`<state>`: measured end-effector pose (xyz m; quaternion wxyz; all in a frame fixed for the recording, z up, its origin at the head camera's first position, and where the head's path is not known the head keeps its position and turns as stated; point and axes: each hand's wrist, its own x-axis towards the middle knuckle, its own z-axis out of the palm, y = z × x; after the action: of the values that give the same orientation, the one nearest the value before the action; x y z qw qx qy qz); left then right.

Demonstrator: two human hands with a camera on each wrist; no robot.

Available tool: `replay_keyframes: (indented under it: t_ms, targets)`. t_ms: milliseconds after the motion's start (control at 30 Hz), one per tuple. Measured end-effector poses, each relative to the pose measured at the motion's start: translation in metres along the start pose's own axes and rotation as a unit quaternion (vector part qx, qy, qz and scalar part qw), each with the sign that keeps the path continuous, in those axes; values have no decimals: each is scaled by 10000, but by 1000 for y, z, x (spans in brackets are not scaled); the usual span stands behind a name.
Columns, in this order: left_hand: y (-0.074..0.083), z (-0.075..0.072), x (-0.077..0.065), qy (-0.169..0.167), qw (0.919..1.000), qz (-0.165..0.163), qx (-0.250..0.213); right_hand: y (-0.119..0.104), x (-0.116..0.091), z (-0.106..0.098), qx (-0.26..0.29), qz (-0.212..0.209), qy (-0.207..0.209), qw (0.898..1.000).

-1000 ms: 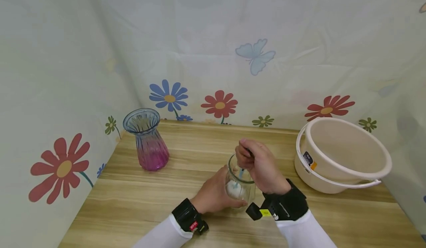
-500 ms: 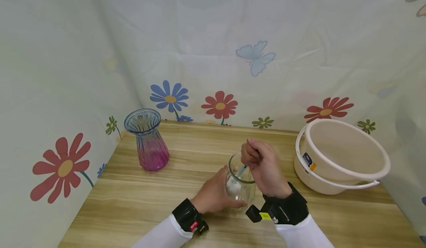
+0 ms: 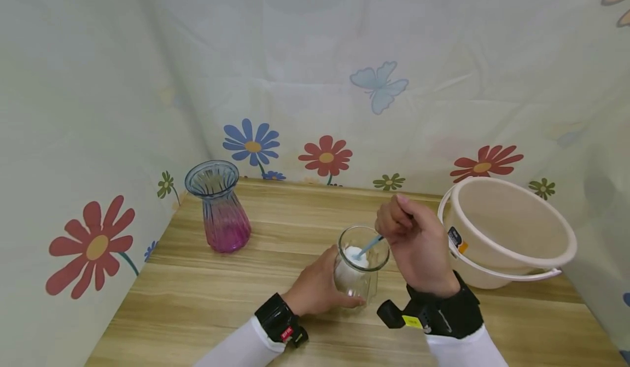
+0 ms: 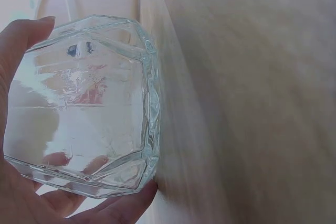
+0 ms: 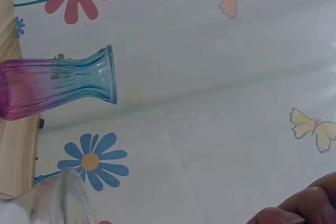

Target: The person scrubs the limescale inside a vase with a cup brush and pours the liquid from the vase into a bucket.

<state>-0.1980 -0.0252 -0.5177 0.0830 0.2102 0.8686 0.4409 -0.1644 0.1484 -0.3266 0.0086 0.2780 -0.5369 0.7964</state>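
My left hand grips a clear glass jar from its left side, and the jar stands on the table. In the left wrist view, the thumb and fingers lie around the faceted jar wall. My right hand, raised at the right of the rim, holds a cup brush by its thin light-blue handle. The brush's white head is inside the jar, near the mouth. Only knuckles of the right hand show in the right wrist view, and the brush is out of sight there.
A fluted blue-to-pink glass vase stands at the table's back left. At the right is a beige bucket with its handle lowered toward the front. Flower-printed curtain borders the wooden table behind and at the sides.
My right hand has moved rightward and slightly up. The brush head has risen from low in the jar to near its mouth, and the handle leans more. My left hand and the jar have stayed put.
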Motion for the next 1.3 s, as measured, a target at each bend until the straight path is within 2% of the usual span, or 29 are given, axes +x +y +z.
replay_keyframes:
  t_ms: [200,367,700,833,967,1100,1300]
  targets:
    - [-1,0,1,15,10000,56,-20,-13,2,-4,361,-336,-300,9983]
    - [1,0,-1,24,10000,78,0,-18,1,-4,469,-422,-340,9974]
    - [8,-5,-3,5,10000,35,12,-9,-2,-2,529,-389,-283,9974]
    - [8,-5,-3,-1,10000,5,91,3,-2,-1,342,-215,-234,9989]
    - [7,-5,-2,-9,9999,-12,123,17,-1,1,87,140,132,9998]
    - [5,-4,-1,-16,9999,40,133,31,0,3,-124,447,486,9977]
    - [1,-2,2,-1,9997,158,208,43,1,5,-206,931,691,9930]
